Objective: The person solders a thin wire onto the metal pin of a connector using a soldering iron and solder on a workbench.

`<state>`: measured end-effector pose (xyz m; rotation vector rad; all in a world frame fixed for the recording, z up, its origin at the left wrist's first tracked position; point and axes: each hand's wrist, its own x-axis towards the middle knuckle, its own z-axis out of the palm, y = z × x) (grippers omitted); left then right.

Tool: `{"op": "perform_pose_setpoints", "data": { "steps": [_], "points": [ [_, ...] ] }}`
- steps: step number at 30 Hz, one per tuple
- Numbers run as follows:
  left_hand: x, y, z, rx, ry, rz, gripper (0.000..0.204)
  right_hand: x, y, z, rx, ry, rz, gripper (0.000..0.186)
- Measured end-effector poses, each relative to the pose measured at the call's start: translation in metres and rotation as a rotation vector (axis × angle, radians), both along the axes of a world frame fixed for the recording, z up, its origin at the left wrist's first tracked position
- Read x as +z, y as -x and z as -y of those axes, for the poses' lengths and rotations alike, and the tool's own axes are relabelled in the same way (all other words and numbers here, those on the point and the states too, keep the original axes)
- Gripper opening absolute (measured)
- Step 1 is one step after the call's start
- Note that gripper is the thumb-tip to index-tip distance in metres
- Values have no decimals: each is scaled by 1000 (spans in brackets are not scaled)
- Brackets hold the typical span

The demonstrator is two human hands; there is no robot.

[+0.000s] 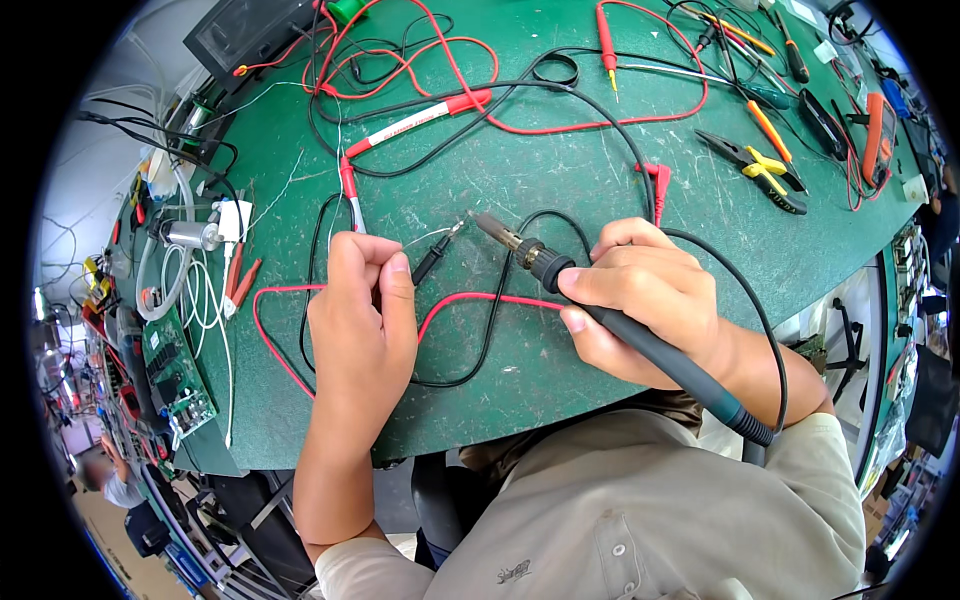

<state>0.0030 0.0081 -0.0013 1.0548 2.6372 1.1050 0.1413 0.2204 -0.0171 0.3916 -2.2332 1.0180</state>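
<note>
My right hand (pixel 650 300) is wrapped round the dark handle of a soldering iron (pixel 640 345). Its tip points left, close to the metal end of a black test probe (pixel 432 258); whether they touch is too small to tell. My left hand (pixel 365 310) is closed, thumb against forefinger, on a thin silvery solder wire (pixel 425 236) that runs toward that same metal end. The probe's rear passes behind my left thumb, so I cannot see whether those fingers grip it too. A red lead with a white sleeve (pixel 405 127) ends just above my left hand.
Red and black cables loop across the green bench (pixel 530 375). Pliers (pixel 755 170), a red probe (pixel 607 45), an orange multimeter (pixel 878 140) and screwdrivers lie to the right and far side. A circuit board (pixel 175 375) and white cable (pixel 205 290) are at left.
</note>
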Motion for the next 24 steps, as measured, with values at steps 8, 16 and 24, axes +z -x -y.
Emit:
{"op": "perform_pose_setpoints", "data": {
  "steps": [8, 16, 24],
  "points": [
    [2, 0, 0, 5, -16, 9, 9, 0, 1, 1, -12, -16, -3, 21],
    [0, -4, -1, -14, -5, 59, 7, -3, -3, -3, -64, 30, -40, 23],
    [4, -7, -3, -35, 4, 50, 6, -4, -4, -4, -61, 48, -58, 23]
  ]
}}
